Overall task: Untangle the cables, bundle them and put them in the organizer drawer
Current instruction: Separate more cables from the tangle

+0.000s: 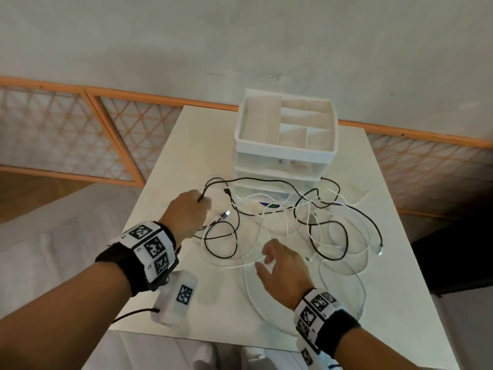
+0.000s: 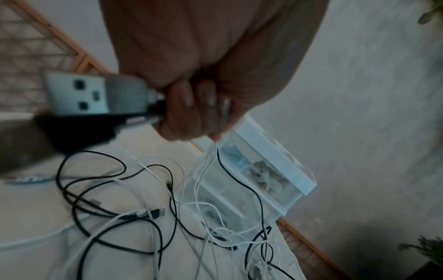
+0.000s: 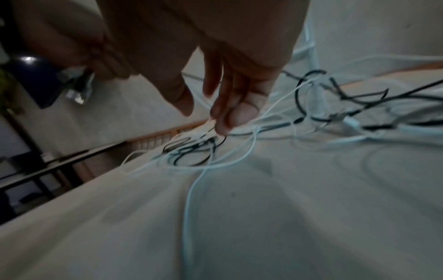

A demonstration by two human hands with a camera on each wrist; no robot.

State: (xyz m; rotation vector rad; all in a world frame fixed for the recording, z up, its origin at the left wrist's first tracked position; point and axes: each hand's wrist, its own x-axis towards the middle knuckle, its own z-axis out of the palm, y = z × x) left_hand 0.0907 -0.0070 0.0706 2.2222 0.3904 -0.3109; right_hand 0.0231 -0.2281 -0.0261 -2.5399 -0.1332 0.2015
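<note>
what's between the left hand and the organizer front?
Head view: tangled black cables and white cables cover the table from left hand to organizer, including a loose USB plug.

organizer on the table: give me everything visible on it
The organizer is a white plastic unit standing upright at the far middle of the white table. Its open top tray is split into several empty compartments. Below sit translucent drawers, stacked and shut; the left wrist view shows items inside them, blurred. Black and white cables lie tangled against its front base. Neither hand touches it.

Cables (image 1: 280, 222) tangled on table (image 1: 400, 289), organizer (image 1: 285, 134) behind (touching them), hands nearer.
</note>
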